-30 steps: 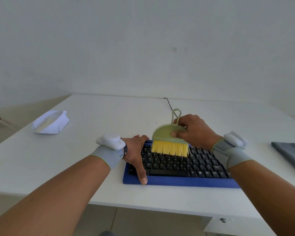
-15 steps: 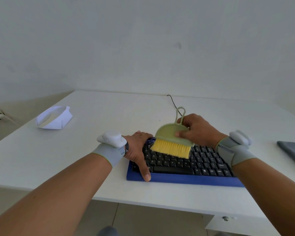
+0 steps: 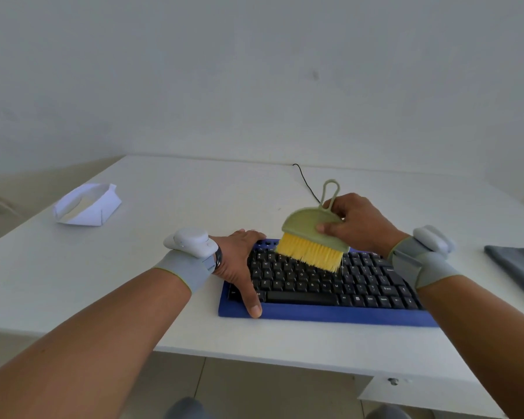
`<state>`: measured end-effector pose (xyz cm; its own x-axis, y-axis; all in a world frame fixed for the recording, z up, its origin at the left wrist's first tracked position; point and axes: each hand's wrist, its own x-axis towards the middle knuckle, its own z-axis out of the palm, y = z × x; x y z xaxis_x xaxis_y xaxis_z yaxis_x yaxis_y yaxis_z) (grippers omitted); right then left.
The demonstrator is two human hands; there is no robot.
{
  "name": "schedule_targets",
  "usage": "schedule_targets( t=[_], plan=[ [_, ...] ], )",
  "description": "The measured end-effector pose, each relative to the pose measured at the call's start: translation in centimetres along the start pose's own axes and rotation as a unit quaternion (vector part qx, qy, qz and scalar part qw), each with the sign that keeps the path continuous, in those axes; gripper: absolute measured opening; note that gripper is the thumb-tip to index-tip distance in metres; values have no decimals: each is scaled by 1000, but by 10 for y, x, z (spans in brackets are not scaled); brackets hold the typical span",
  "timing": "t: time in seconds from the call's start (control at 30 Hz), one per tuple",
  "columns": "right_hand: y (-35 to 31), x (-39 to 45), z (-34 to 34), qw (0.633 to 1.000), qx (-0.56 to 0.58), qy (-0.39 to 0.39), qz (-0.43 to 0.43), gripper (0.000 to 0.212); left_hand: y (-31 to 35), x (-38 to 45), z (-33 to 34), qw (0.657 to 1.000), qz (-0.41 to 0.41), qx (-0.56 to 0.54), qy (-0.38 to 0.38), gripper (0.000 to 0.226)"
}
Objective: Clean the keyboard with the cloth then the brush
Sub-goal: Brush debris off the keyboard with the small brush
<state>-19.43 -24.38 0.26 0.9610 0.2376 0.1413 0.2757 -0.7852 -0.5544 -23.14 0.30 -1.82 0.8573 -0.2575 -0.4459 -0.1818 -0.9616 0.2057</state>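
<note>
White worktop runs back to a plain pale wall, and near its front edge lies the keyboard, black keys in a blue frame. The right hand has its grip closed on the brush: thumb across the front of the green head, fingers curled round behind it at the base of the loop handle, which stands up above the knuckles. The brush is tilted, its yellow bristles pointing down and toward the person, their tips touching the upper key rows left of the keyboard's middle.

The left hand rests on the left end of the keyboard with a loose, open grip. The thumb stretches straight down along the blue edge to the front left corner, and the fingers lie over the far left corner. It grasps nothing; it only presses flat on the frame.

Both wrists wear grey bands, each carrying a white device. A thin black cable runs from behind the brush toward the wall.

Farther out, the cloth, dark grey and folded flat, lies on the worktop at the right edge of view, well apart from the keyboard. On the far left of the worktop sits a folded white paper tray, also well apart from the hands.
</note>
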Motion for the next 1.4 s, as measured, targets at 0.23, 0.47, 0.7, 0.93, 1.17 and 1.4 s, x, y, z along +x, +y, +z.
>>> schedule_targets(
  t=[0.23,0.47,0.7,0.93,1.17,1.4],
  plan=[
    [2,-8,-17,993,-4,115,1,24,9,-2,-6,999,-13,35,-18,147],
    [15,-26,-35,997,73,9,-27,29,46,15,-2,999,41,-9,27,153],
    [28,-17,-30,998,27,-51,-16,41,67,33,4,995,97,-29,23,130],
    [33,-4,-23,997,-28,62,24,38,62,32,6,997,61,-34,27,157],
    [22,-5,-49,992,44,118,-16,31,62,32,9,998,52,-33,25,171],
    [27,-7,-41,995,91,7,-46,34,55,40,12,998,29,20,54,173]
  ],
)
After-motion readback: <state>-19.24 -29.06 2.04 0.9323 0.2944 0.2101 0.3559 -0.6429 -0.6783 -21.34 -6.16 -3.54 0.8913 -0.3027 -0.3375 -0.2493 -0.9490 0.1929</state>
